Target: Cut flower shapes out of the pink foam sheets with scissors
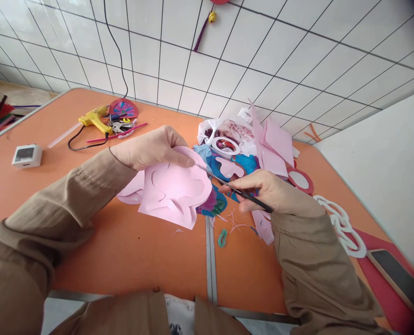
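Observation:
My left hand (pixel 151 148) grips the top edge of a stack of pink paper (pixel 174 190) with cut curves in it, held just above the orange table (pixel 123 246). My right hand (pixel 268 190) is closed on thin black scissors (pixel 235 188), whose blades point left and meet the pink paper's right edge. Under and behind the paper lie blue and multicoloured cut-out shapes (pixel 228 167).
A yellow glue gun (pixel 94 120) with a black cord, a round red decorated piece (pixel 123 109) and a small white device (pixel 27 155) sit at the far left. Loose pink sheets (pixel 275 146), a plastic bag (pixel 224 130), white paper rings (pixel 343 228), a phone (pixel 398 277) and a teal clip (pixel 222 238) lie right.

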Demonstrator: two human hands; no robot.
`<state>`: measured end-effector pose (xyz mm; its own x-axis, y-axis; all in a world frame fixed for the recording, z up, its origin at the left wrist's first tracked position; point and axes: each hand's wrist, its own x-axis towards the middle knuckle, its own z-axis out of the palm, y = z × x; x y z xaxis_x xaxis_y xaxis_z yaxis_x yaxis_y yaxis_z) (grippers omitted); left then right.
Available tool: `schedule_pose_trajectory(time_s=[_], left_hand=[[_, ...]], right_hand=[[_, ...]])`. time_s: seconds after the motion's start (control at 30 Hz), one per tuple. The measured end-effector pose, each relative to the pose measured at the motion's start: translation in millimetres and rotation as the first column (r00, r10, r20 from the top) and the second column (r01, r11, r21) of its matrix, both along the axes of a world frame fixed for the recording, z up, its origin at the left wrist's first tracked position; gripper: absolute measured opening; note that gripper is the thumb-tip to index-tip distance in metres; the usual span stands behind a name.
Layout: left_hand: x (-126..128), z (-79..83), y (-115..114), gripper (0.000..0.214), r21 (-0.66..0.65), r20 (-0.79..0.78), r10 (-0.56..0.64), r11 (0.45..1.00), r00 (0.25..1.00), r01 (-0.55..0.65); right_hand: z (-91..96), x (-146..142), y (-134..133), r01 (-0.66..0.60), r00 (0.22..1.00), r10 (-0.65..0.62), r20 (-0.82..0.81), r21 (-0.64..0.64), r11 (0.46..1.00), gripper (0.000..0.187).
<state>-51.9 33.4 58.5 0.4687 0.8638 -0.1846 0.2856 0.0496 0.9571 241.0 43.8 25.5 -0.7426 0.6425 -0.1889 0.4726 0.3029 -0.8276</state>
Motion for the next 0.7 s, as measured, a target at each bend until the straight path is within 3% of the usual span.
schedule_pose_trajectory(time_s=[0.33, 0.5, 0.7], left_hand=[[-1.2, 6.1, -2.2, 0.032, 0.121, -0.109, -0.059, 0.990, 0.992, 0.072], [0.0, 8.8, -3.2, 0.028, 0.112, -0.101, -0.076, 0.990, 0.992, 0.087], [1.8, 9.3, -3.3, 0.025, 0.092, -0.108, -0.074, 0.992, 0.991, 0.084]], right_hand=[[7.3, -3.4, -6.4, 0.048, 0.998, -0.047, 0.030, -0.035, 0.998, 0.064], [8.8, -6.0, -8.6, 0.070, 0.995, -0.063, 0.082, -0.084, 0.994, 0.055], [8.0, -9.0, -7.7, 0.067, 0.998, -0.065, 0.020, -0.137, 0.988, 0.058]])
